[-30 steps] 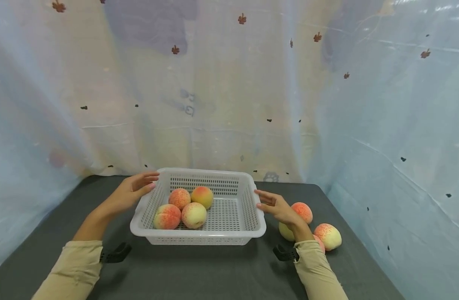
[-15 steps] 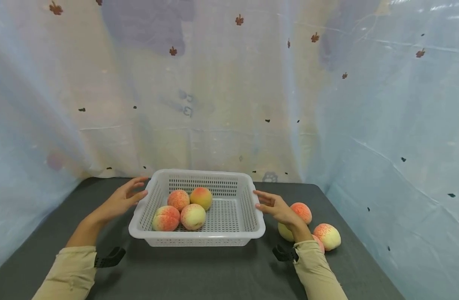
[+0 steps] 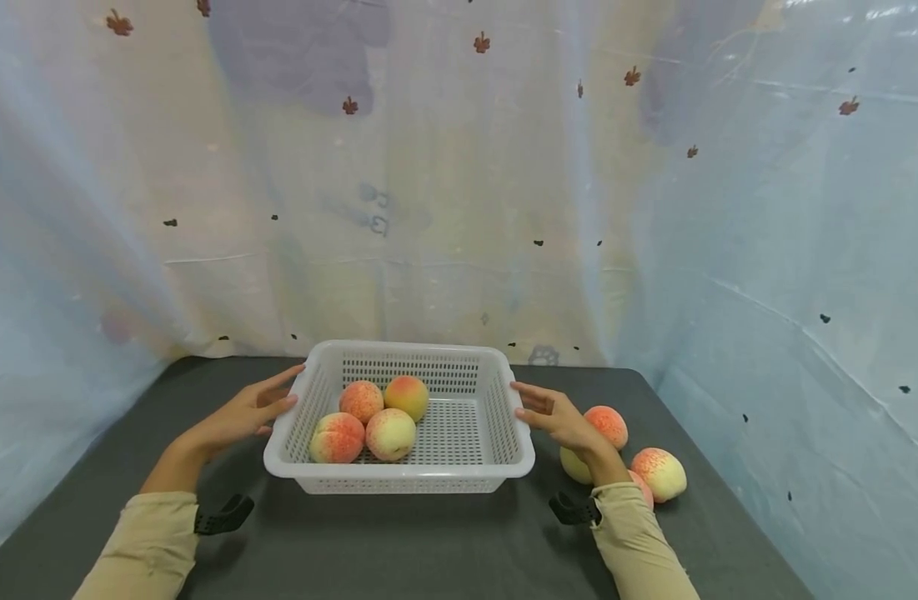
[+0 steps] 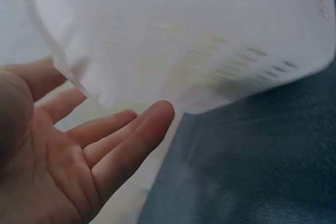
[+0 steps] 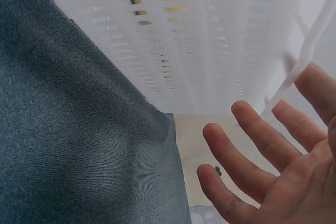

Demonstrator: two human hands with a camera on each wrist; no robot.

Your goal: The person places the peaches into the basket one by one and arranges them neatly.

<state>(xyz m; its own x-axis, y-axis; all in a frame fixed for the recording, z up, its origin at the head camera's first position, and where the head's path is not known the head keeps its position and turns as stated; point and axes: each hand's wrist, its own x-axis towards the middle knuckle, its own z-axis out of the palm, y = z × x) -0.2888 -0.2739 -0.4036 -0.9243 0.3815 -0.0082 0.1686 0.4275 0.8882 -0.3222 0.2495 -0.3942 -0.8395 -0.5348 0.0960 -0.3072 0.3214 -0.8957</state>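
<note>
A white slotted plastic basket (image 3: pixel 398 471) stands in the middle of the dark table. Several peaches (image 3: pixel 390 434) are grouped in its left half. At the left end, my left hand (image 3: pixel 237 417) has its thumb and index finger at the rim. Seen from the left wrist, the other fingers (image 4: pixel 126 153) are stretched out below the rim, beside the slotted wall. My right hand (image 3: pixel 564 417) is at the opposite end with fingertips against the rim. In the right wrist view its fingers (image 5: pixel 236 169) are spread and loosely bent, next to the wall.
More peaches (image 3: pixel 659 473) lie on the table (image 3: pixel 398 550) to the right, partly hidden behind the right forearm. A patterned plastic curtain (image 3: pixel 459 208) hangs behind the table and along its sides. Each wrist wears a black strap mount (image 3: pixel 224 515).
The left hand drew back off the basket's far left corner, then came to the rim slightly nearer to me. The right hand, basket and peaches stay put.
</note>
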